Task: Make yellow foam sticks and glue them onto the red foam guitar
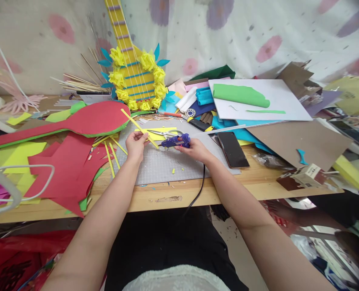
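Observation:
My left hand (136, 144) pinches a thin yellow strip (134, 122) that slants down toward the middle of the cutting mat (158, 171). In my right hand (195, 148) is a blue hot glue gun (176, 140), a white glue stick (223, 129) jutting from its back. The gun's nozzle points left, close to the strip's lower end; I cannot tell whether they touch. Scissors (164, 133) rest on a yellow sheet (171, 130) behind the hands. More yellow strips (110, 159) lie left of my left wrist.
A yellow paper guitar with flowers (139, 83) stands at the back. A red spoon-shaped board (97, 117) and red sheets (67, 169) cover the left. A phone (233, 149), a utility knife (200, 124) and brown cardboard (300, 141) lie right. The gun's black cord (201, 188) drops over the front edge.

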`<action>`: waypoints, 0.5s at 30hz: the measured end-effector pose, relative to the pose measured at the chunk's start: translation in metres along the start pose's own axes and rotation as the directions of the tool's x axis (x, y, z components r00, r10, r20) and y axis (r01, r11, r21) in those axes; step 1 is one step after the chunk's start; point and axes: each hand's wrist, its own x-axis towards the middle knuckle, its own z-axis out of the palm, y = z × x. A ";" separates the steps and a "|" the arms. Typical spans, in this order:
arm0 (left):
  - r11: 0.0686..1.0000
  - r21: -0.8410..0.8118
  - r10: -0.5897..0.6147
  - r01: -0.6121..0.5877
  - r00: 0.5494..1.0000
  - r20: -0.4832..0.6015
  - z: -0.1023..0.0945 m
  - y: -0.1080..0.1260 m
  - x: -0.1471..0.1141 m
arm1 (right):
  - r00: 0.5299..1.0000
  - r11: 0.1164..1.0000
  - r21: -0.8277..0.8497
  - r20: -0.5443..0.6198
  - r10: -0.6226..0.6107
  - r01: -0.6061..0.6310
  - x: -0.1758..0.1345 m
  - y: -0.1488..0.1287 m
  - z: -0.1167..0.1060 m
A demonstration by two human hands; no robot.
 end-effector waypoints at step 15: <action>1.000 0.027 -0.009 0.009 1.000 0.002 0.000 0.000 -0.001 | 1.000 1.000 0.003 0.001 0.004 -0.004 -0.001 -0.006 -0.001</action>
